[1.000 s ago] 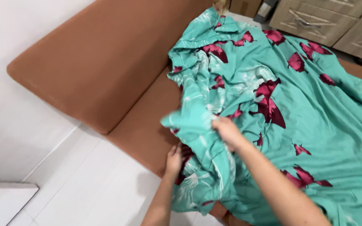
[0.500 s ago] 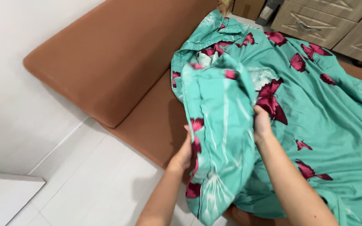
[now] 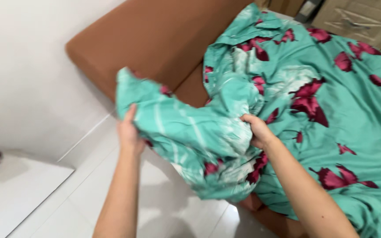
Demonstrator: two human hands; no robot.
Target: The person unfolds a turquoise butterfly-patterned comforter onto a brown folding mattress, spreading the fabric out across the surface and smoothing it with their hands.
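Note:
A teal bed sheet (image 3: 331, 132) printed with dark red butterflies lies spread over a brown sofa (image 3: 155, 39). My left hand (image 3: 128, 130) grips one edge of the sheet and holds it out to the left over the floor. My right hand (image 3: 256, 130) clutches a bunched fold of the same sheet near the sofa's front edge. The stretch of cloth between my hands hangs in loose folds and is blurred.
A white wall (image 3: 27, 75) stands at the left, with white floor tiles (image 3: 84, 194) below. A beige drawer unit (image 3: 362, 20) sits at the top right behind the sofa. A white surface (image 3: 14, 189) lies at the lower left.
My left hand has swung out to the left with the sheet's edge, spreading the cloth sideways. My right hand kept its grip. The view has shifted left.

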